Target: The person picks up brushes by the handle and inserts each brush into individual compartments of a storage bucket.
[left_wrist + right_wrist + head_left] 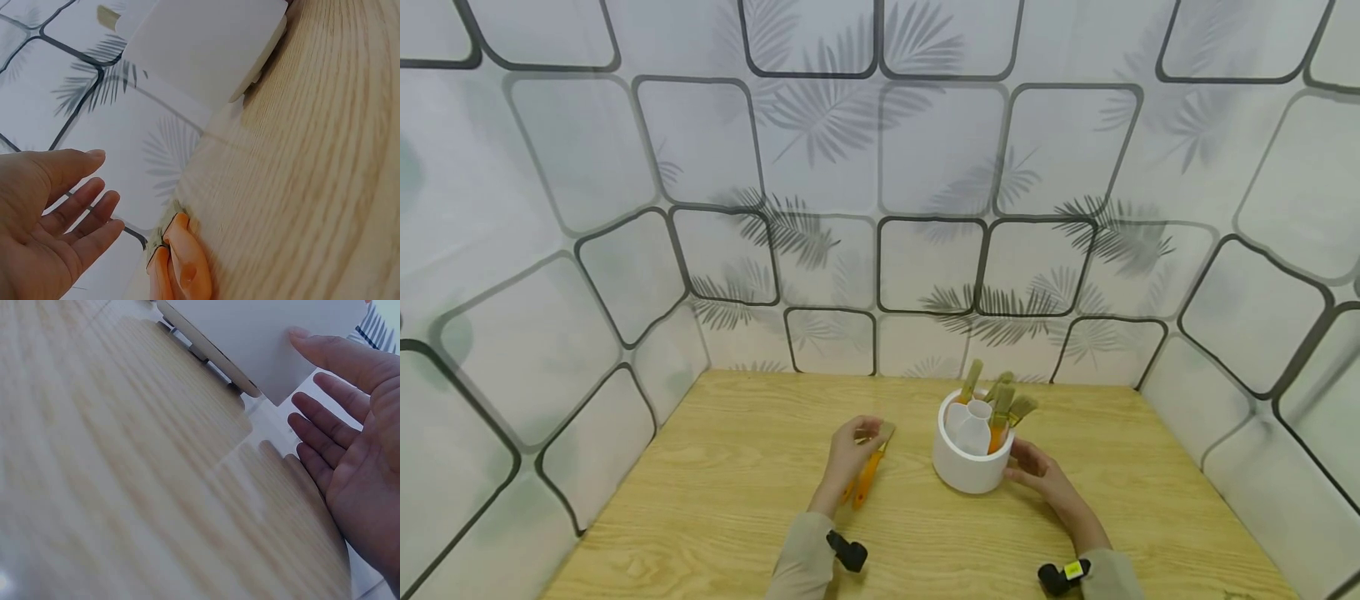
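Observation:
Brushes with orange handles (868,480) and pale bristles lie on the wooden table, side by side in the left wrist view. Just beside and over them is my left hand (848,454), its fingers (94,222) loosely bent with nothing between them. To the right stands a round white organizer (968,473) with inner compartments. Several brushes (1002,402) stand in it, bristles up. My right hand (1047,482) is at the organizer's right side, the thumb (331,350) against its wall and the other fingers relaxed, reaching beside it.
The light wood table (715,467) runs back to a patterned curtain or wall covering (925,267) with leaf and square prints, which also encloses both sides. In the right wrist view, small feet (199,352) show under the organizer.

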The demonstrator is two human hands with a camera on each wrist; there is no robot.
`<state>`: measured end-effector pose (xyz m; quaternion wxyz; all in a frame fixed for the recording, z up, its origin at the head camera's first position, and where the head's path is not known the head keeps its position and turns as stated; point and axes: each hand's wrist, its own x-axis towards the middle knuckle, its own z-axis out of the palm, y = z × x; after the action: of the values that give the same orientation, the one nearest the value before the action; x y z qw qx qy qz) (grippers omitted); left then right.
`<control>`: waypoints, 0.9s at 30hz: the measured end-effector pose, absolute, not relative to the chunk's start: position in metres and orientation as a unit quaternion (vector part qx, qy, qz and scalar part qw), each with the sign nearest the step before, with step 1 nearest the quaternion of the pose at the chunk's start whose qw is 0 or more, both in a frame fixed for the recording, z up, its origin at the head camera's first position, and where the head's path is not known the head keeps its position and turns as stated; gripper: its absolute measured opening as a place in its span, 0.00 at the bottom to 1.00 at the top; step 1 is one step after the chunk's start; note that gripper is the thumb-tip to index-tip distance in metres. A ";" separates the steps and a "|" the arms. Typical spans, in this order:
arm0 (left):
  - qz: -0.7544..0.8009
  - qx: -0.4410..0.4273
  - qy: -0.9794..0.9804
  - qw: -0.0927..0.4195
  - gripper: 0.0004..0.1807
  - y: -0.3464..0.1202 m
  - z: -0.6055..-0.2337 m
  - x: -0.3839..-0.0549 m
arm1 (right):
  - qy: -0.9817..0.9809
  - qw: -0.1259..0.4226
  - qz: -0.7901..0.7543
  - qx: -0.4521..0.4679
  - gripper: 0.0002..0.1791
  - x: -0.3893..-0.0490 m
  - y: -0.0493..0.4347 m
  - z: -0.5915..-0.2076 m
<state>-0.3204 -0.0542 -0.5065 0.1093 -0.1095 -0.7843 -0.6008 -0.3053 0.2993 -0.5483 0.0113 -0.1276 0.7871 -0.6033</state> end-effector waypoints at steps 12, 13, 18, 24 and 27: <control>-0.576 -0.115 -0.800 0.124 0.13 -0.060 -0.509 -0.319 | 0.781 0.017 -0.608 -0.140 0.33 -0.304 0.300 -0.547; -0.576 -0.114 -0.800 0.122 0.13 -0.061 -0.509 -0.320 | 0.780 0.017 -0.609 -0.140 0.33 -0.305 0.300 -0.546; -0.578 -0.113 -0.799 0.118 0.13 -0.065 -0.511 -0.320 | 0.780 0.020 -0.610 -0.139 0.33 -0.306 0.300 -0.547; -0.559 -0.109 -0.814 0.116 0.13 -0.069 -0.516 -0.322 | 0.778 0.018 -0.612 -0.144 0.33 -0.306 0.301 -0.548; -0.546 -0.108 -0.823 0.116 0.14 -0.071 -0.519 -0.322 | 0.777 0.017 -0.612 -0.147 0.33 -0.305 0.301 -0.548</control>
<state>-0.3222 -0.0713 -0.5185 0.1162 -0.1079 -0.8229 -0.5457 -0.3054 0.3008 -0.5477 0.0171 -0.1469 0.7771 -0.6117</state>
